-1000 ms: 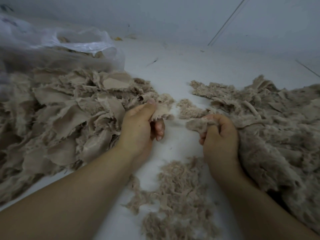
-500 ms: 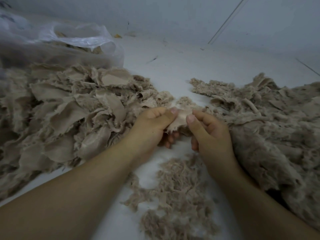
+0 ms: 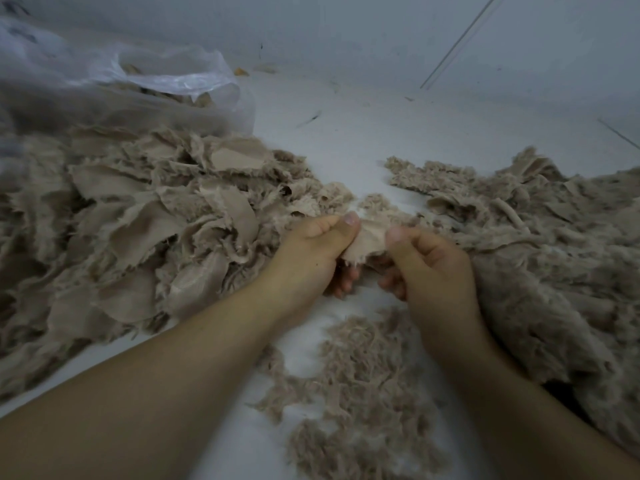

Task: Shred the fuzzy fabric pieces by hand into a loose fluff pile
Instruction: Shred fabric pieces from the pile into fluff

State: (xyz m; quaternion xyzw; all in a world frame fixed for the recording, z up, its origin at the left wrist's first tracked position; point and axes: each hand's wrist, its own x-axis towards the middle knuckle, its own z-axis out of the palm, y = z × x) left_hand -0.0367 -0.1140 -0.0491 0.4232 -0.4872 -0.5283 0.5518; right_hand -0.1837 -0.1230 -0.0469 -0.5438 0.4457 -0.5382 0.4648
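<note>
A small beige fuzzy fabric piece [image 3: 370, 237] is stretched between both hands at the centre. My left hand [image 3: 311, 251] pinches its left edge between thumb and curled fingers. My right hand [image 3: 429, 261] pinches its right edge the same way. A heap of beige fabric pieces [image 3: 131, 230] with smooth backing showing lies to the left. A larger fuzzy mass [image 3: 540, 258] spreads to the right. Below the hands, loose shredded fluff [image 3: 360, 386] lies scattered on the white floor [image 3: 346, 133].
A crumpled clear plastic bag [image 3: 145, 77] holding more fabric sits at the far left behind the heap. A pale wall [image 3: 346, 29] runs along the back. Bare white floor lies between the two heaps and beyond them.
A second ago my hands were apart, each gripping fabric at its own heap. They came together and both now pinch one small piece, pulling it taut between them.
</note>
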